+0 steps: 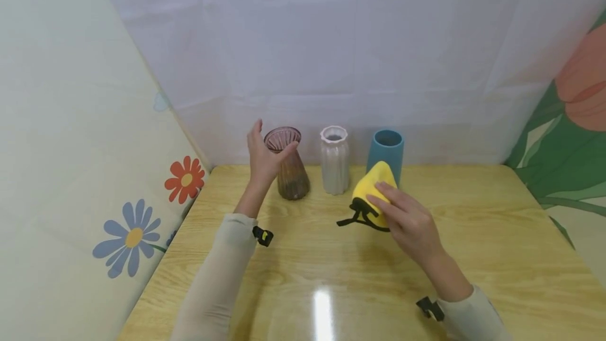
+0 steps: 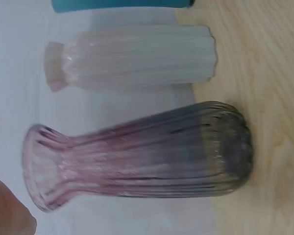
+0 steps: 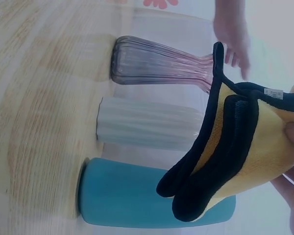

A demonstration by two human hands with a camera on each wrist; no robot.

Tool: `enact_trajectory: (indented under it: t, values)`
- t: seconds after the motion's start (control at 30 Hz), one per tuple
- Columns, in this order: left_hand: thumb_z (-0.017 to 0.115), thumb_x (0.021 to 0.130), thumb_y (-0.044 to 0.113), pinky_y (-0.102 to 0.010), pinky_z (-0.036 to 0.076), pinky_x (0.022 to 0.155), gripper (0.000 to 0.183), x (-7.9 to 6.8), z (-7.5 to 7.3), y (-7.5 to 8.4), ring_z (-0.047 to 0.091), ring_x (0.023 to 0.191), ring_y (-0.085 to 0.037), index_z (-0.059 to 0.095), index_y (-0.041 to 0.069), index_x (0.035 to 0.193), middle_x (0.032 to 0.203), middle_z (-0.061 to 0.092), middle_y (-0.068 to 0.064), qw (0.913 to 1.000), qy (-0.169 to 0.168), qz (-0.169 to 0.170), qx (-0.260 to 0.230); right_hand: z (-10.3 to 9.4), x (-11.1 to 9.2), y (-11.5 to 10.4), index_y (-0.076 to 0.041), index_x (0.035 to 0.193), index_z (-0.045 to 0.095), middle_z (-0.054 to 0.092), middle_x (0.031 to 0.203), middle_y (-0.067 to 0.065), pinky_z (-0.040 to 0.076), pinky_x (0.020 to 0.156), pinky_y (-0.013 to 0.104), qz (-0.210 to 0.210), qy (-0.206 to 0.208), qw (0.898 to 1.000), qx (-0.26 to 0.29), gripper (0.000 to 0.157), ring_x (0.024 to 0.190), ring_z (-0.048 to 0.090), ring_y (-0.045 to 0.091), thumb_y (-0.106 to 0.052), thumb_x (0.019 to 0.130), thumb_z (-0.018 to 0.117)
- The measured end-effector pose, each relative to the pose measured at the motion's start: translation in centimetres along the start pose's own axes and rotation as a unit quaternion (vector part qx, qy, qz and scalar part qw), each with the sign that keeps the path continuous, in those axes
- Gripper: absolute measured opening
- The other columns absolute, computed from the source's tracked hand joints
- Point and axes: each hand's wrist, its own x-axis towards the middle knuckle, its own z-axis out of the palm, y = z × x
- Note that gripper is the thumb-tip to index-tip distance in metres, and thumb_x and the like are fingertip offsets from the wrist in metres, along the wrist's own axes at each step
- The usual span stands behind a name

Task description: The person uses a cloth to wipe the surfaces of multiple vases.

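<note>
My right hand [image 1: 412, 222] pinches a folded yellow cloth with black edging [image 1: 365, 187], held up in front of the blue vase [image 1: 383, 154]. Its black-trimmed edges hang down, and a small white label shows in the right wrist view. At the left, my left hand [image 1: 264, 159] has its thumb and fingers spread beside the flared rim of a ribbed glass vase [image 1: 294, 179], pink at the top and grey at the base. In the left wrist view, the fingertips [image 2: 10, 210] appear just beyond that rim. A white fluted vase [image 1: 335, 167] stands upright between the other two.
All three vases stand in a row near the back edge of the wood-grain table [image 1: 303, 257]. Behind them hangs a creased white sheet [image 1: 303, 51]. Flower-printed panels [image 1: 52, 120] flank the table. A black strap [image 1: 263, 236] is on the left wrist.
</note>
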Motion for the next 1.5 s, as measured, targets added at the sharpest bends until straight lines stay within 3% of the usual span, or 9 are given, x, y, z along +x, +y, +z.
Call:
enact_trajectory:
  t: [0.1, 0.27, 0.37, 0.53, 0.67, 0.8, 1.0, 1.33, 1.5]
  values:
    - [0.086, 0.08, 0.035, -0.046, 0.026, 0.121, 0.104, 0.0, 0.5, 1.5, 0.03, 0.145, -0.03, 0.024, 0.002, 0.157, 0.156, 0.032, -0.019, 0.999, 0.001, 0.044, -0.005, -0.1, 0.1, 0.0, -0.011, 0.113, 0.077, 0.071, 0.123, 0.012, 0.055, 0.091, 0.041, 0.001, 0.0, 1.0, 0.0, 0.031, 0.106, 0.071, 0.033, -0.023, 0.109, 0.049]
    - [0.081, 0.084, 0.037, -0.051, 0.026, 0.12, 0.101, 0.5, 1.9, 3.4, 0.027, 0.147, -0.03, 0.023, 0.002, 0.159, 0.159, 0.03, -0.018, 0.996, -0.051, 0.073, 0.008, -0.3, 0.2, 0.1, -0.01, 0.113, 0.077, 0.071, 0.124, 0.012, 0.056, 0.086, 0.045, 0.007, -0.002, 1.0, -0.004, 0.031, 0.106, 0.071, 0.033, -0.022, 0.108, 0.049]
    - [0.08, 0.085, 0.04, -0.051, 0.026, 0.12, 0.101, 0.6, 2.8, 4.4, 0.026, 0.149, -0.029, 0.021, 0.005, 0.16, 0.161, 0.029, -0.015, 0.9942, -0.084, 0.067, 0.008, -0.3, 0.3, 0.2, -0.01, 0.113, 0.077, 0.071, 0.124, 0.012, 0.056, 0.085, 0.045, 0.008, 0.001, 1.0, -0.005, 0.031, 0.106, 0.071, 0.033, -0.022, 0.108, 0.049]
    - [0.083, 0.083, 0.04, -0.046, 0.028, 0.12, 0.103, 0.8, 4.3, 5.3, 0.03, 0.148, -0.027, 0.023, 0.007, 0.16, 0.161, 0.031, -0.011, 0.9931, -0.11, 0.04, -0.008, -0.2, 0.5, 0.4, -0.01, 0.112, 0.077, 0.071, 0.124, 0.013, 0.056, 0.087, 0.043, 0.004, 0.012, 1.0, -0.006, 0.028, 0.106, 0.071, 0.033, -0.018, 0.107, 0.051]
    - [0.083, 0.084, 0.042, -0.048, 0.026, 0.121, 0.103, 1.0, 5.6, 5.7, 0.029, 0.149, -0.026, 0.022, 0.009, 0.16, 0.163, 0.03, -0.01, 0.99, -0.138, 0.023, -0.011, 0.0, 0.6, 0.6, -0.009, 0.111, 0.078, 0.072, 0.123, 0.013, 0.054, 0.094, 0.038, 0.003, 0.02, 1.0, -0.006, 0.028, 0.105, 0.071, 0.034, -0.016, 0.107, 0.051]
    - [0.082, 0.084, 0.039, -0.048, 0.025, 0.121, 0.103, 1.2, 6.8, 5.7, 0.029, 0.149, -0.028, 0.021, 0.008, 0.161, 0.163, 0.029, -0.012, 0.9872, -0.158, 0.021, -0.01, 0.3, 0.7, 0.7, -0.008, 0.111, 0.077, 0.071, 0.123, 0.014, 0.05, 0.101, 0.032, 0.002, 0.026, 1.0, 0.003, 0.026, 0.106, 0.07, 0.034, -0.015, 0.106, 0.052]
    - [0.084, 0.083, 0.038, -0.045, 0.026, 0.121, 0.104, 1.3, 8.4, 5.3, 0.03, 0.149, -0.029, 0.022, 0.007, 0.16, 0.163, 0.03, -0.013, 0.9848, -0.173, 0.01, 0.007, 0.9, 0.7, 0.7, -0.009, 0.111, 0.078, 0.072, 0.122, 0.014, 0.05, 0.101, 0.032, -0.005, 0.035, 0.999, 0.004, 0.026, 0.106, 0.07, 0.034, -0.014, 0.105, 0.053]
    - [0.082, 0.084, 0.036, -0.046, 0.034, 0.118, 0.101, 1.5, 10.0, 3.3, 0.037, 0.144, -0.034, 0.023, 0.005, 0.159, 0.16, 0.033, -0.018, 0.9838, -0.179, -0.002, -0.002, 1.8, 0.5, 0.4, -0.009, 0.111, 0.078, 0.072, 0.122, 0.013, 0.054, 0.095, 0.038, 0.004, 0.035, 0.999, 0.011, 0.027, 0.106, 0.071, 0.034, -0.014, 0.106, 0.052]
    - [0.083, 0.083, 0.034, -0.047, 0.036, 0.116, 0.102, 1.4, 10.5, 2.3, 0.041, 0.139, -0.035, 0.023, 0.0, 0.159, 0.158, 0.035, -0.023, 0.9833, -0.18, -0.016, -0.024, 2.0, 0.4, 0.3, -0.009, 0.112, 0.078, 0.071, 0.123, 0.013, 0.052, 0.099, 0.034, 0.008, 0.03, 0.999, 0.013, 0.027, 0.106, 0.07, 0.034, -0.015, 0.106, 0.052]
